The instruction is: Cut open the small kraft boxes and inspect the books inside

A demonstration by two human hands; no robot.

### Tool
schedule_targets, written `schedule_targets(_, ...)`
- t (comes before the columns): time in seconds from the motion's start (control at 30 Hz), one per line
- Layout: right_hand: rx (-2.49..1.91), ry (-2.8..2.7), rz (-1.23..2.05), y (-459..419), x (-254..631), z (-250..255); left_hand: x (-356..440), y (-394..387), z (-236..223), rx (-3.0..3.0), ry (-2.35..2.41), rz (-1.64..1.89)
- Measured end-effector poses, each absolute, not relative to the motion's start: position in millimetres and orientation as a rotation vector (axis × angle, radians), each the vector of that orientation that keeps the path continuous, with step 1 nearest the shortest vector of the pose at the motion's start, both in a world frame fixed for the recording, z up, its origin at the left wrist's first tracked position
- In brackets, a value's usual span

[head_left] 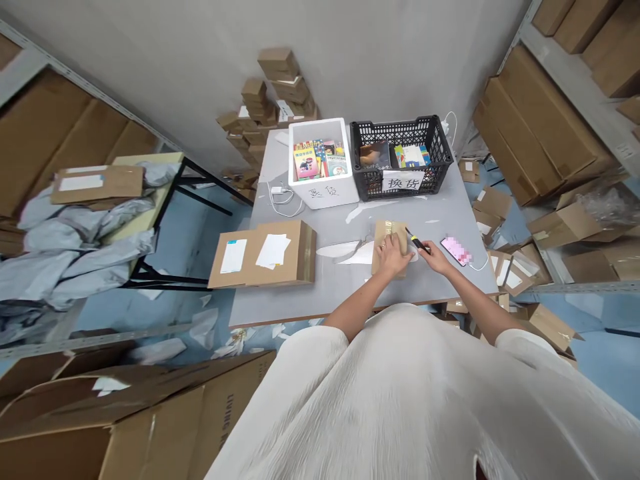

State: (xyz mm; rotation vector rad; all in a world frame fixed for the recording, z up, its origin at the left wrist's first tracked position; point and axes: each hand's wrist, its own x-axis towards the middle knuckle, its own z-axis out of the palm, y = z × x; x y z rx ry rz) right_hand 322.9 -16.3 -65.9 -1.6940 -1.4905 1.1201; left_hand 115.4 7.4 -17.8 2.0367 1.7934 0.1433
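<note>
A small brown cardboard parcel lies on the grey table in front of me. My left hand rests flat on top of the parcel, fingers spread over it. My right hand is closed around a black and yellow cutter, whose tip points at the parcel's right edge. A phone with a white cable lies just right of my right hand.
Flat brown parcels with white labels lie at the table's left. A white foam box and a black plastic crate, both holding books, stand at the back. Cardboard boxes crowd the shelves and floor; grey bags cover a side table.
</note>
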Motion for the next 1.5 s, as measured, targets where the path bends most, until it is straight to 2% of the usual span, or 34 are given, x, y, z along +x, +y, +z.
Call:
schedule_targets(0.17, -1.738, -1.449, 1.073, -14, 320, -66, 113, 7, -23, 2.100, 1.697, 0.041)
schedule_targets(0.3, -1.753, -1.385, 1.043, -11, 321, -64, 86, 11, -25, 2.278, 1.372, -0.037)
schedule_targets(0.43, -1.731, -1.284, 1.188, -10, 318, -60, 58, 17, -24, 2.425, 1.080, -0.031)
schedule_targets(0.67, -1.634, -1.213, 1.425, -18, 307, -45, 65, 13, -21, 2.461, 1.111, -0.028)
schedule_targets(1.13, -1.830, -1.464, 1.460, -33, 366, -32, 81, 24, -26, 2.507, 1.126, -0.078)
schedule_targets(1.37, -1.775, -1.962, 1.111, -10, 393, -26, 79, 22, -33, 2.471, 1.136, 0.000)
schedule_targets(1.5, -1.799, -2.128, 1.046, 5, 390, -19, 78, 19, -31, 2.494, 1.145, -0.023)
